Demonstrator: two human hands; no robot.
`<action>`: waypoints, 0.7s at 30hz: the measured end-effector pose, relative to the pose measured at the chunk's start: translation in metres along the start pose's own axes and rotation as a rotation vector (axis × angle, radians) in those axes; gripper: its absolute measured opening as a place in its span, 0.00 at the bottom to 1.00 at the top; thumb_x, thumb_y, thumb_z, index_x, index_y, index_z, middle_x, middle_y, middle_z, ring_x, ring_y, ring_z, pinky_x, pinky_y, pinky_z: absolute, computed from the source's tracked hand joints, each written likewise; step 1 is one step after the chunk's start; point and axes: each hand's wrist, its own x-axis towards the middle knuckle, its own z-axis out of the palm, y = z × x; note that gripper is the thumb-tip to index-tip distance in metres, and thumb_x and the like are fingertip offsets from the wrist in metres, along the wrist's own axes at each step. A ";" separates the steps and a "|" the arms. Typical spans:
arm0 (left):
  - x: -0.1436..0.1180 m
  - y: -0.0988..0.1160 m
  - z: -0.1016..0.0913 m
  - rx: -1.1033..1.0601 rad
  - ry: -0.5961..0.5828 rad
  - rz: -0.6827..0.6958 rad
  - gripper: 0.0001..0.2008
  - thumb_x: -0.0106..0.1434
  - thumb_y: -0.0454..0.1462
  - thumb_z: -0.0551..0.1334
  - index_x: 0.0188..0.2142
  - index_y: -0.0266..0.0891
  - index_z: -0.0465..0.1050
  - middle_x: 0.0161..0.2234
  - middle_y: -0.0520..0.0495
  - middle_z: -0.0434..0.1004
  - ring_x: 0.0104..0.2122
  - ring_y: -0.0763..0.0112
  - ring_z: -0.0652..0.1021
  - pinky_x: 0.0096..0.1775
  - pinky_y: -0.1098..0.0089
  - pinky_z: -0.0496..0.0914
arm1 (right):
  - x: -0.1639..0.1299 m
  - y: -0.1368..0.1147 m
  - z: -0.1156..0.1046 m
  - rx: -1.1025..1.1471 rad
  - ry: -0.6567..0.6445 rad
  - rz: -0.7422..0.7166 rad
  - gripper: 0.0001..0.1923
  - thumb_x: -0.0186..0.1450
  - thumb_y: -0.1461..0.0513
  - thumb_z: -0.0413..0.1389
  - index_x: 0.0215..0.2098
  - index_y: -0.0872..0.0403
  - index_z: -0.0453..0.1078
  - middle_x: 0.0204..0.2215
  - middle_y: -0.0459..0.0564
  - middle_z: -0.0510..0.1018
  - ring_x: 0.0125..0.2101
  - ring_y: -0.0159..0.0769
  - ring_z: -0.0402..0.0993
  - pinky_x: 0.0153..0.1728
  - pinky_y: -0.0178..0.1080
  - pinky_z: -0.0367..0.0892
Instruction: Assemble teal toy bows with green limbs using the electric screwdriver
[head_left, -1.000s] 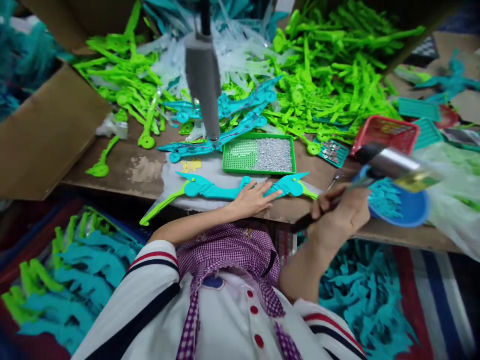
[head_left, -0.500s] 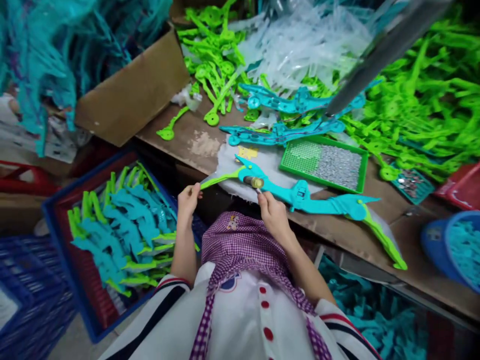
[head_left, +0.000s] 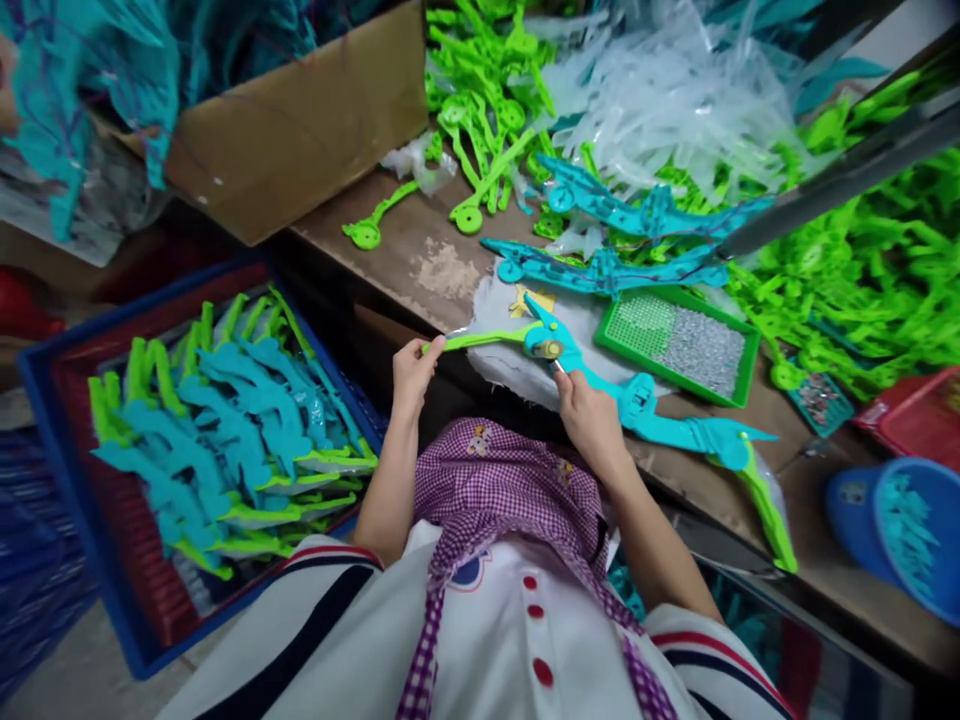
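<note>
Toy bow [head_left: 637, 405], teal with green limbs, lying along the near edge of the table [head_left: 405, 255]. Left hand [head_left: 412, 372] pinching the tip of the green limb [head_left: 480, 340]; right hand [head_left: 592, 420] clenched on a small tool [head_left: 553, 352] pressed to the teal hub. Just behind: green tray [head_left: 675, 340] of studs, more teal bows [head_left: 607, 270], heaped green parts [head_left: 862, 270]. Blue crate [head_left: 225, 420] of finished bows at left, below table level.
</note>
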 end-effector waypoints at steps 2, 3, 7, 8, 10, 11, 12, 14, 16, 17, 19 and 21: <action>0.000 0.000 0.001 -0.025 0.007 0.002 0.21 0.52 0.52 0.69 0.23 0.38 0.69 0.16 0.56 0.65 0.17 0.79 0.64 0.20 0.76 0.57 | -0.001 -0.005 -0.009 0.025 0.055 -0.078 0.29 0.76 0.48 0.32 0.40 0.54 0.68 0.23 0.51 0.74 0.20 0.37 0.62 0.27 0.39 0.42; -0.001 0.000 0.002 -0.035 0.009 0.003 0.21 0.52 0.53 0.70 0.22 0.38 0.69 0.16 0.56 0.65 0.17 0.79 0.64 0.20 0.76 0.57 | 0.000 -0.009 -0.013 0.034 0.086 -0.112 0.29 0.76 0.48 0.30 0.40 0.54 0.68 0.24 0.52 0.75 0.21 0.37 0.64 0.27 0.39 0.44; -0.001 0.001 0.003 -0.052 0.021 0.005 0.22 0.50 0.54 0.70 0.22 0.38 0.68 0.15 0.56 0.64 0.16 0.79 0.64 0.20 0.76 0.56 | 0.016 -0.027 -0.017 -0.109 0.001 -0.097 0.27 0.77 0.50 0.32 0.46 0.56 0.68 0.29 0.57 0.79 0.24 0.40 0.70 0.28 0.39 0.46; -0.001 0.001 0.003 -0.051 0.019 0.003 0.22 0.50 0.54 0.70 0.22 0.38 0.68 0.15 0.56 0.64 0.16 0.80 0.64 0.20 0.76 0.56 | 0.021 -0.030 -0.017 -0.168 -0.048 -0.082 0.27 0.77 0.51 0.34 0.47 0.57 0.68 0.30 0.58 0.79 0.25 0.41 0.71 0.28 0.39 0.46; -0.002 0.001 0.003 -0.053 0.015 0.002 0.23 0.50 0.54 0.70 0.21 0.38 0.67 0.15 0.56 0.64 0.16 0.80 0.63 0.20 0.76 0.55 | 0.028 -0.033 -0.019 -0.249 -0.111 -0.080 0.26 0.77 0.50 0.35 0.48 0.58 0.68 0.31 0.60 0.80 0.26 0.43 0.73 0.28 0.39 0.47; -0.002 0.001 0.003 -0.056 0.013 0.002 0.23 0.50 0.54 0.70 0.21 0.39 0.67 0.15 0.56 0.64 0.16 0.80 0.63 0.20 0.76 0.55 | 0.029 -0.035 -0.022 -0.262 -0.117 -0.095 0.27 0.77 0.50 0.34 0.49 0.58 0.68 0.32 0.60 0.81 0.27 0.43 0.73 0.28 0.39 0.48; -0.002 0.000 0.004 -0.062 0.013 0.002 0.23 0.50 0.54 0.70 0.21 0.39 0.67 0.15 0.57 0.64 0.16 0.80 0.63 0.20 0.76 0.55 | 0.027 -0.038 -0.025 -0.257 -0.114 -0.115 0.27 0.76 0.50 0.34 0.49 0.58 0.68 0.32 0.60 0.81 0.27 0.43 0.74 0.28 0.38 0.48; -0.001 -0.001 0.004 -0.074 0.016 0.003 0.22 0.50 0.54 0.70 0.21 0.39 0.67 0.15 0.57 0.63 0.16 0.79 0.63 0.20 0.76 0.55 | 0.022 -0.050 -0.030 -0.196 -0.094 -0.183 0.29 0.77 0.50 0.31 0.49 0.57 0.68 0.31 0.59 0.81 0.28 0.42 0.74 0.28 0.38 0.51; -0.001 -0.002 0.004 -0.071 0.010 0.013 0.22 0.50 0.53 0.70 0.21 0.39 0.67 0.15 0.57 0.63 0.16 0.79 0.63 0.20 0.76 0.55 | 0.018 -0.065 -0.030 -0.122 -0.081 -0.251 0.29 0.77 0.50 0.30 0.49 0.55 0.68 0.32 0.58 0.81 0.30 0.42 0.76 0.29 0.38 0.53; -0.001 -0.002 0.004 -0.065 0.011 0.019 0.22 0.50 0.53 0.70 0.21 0.39 0.67 0.15 0.57 0.63 0.16 0.79 0.63 0.20 0.76 0.56 | 0.018 -0.072 -0.028 -0.105 -0.101 -0.269 0.28 0.77 0.51 0.30 0.49 0.55 0.68 0.33 0.58 0.81 0.31 0.43 0.76 0.30 0.38 0.54; -0.001 -0.001 0.003 -0.042 0.009 0.026 0.21 0.51 0.53 0.69 0.22 0.39 0.68 0.15 0.57 0.63 0.16 0.79 0.64 0.21 0.76 0.57 | 0.023 -0.079 -0.020 -0.111 -0.163 -0.273 0.26 0.77 0.51 0.33 0.49 0.55 0.68 0.33 0.59 0.81 0.32 0.44 0.77 0.31 0.39 0.56; -0.001 0.000 0.001 -0.015 0.006 0.024 0.21 0.53 0.52 0.68 0.22 0.39 0.68 0.15 0.57 0.64 0.16 0.78 0.65 0.21 0.76 0.58 | 0.029 -0.075 -0.013 -0.076 -0.227 -0.265 0.24 0.76 0.51 0.36 0.48 0.55 0.69 0.32 0.58 0.81 0.32 0.45 0.77 0.32 0.40 0.58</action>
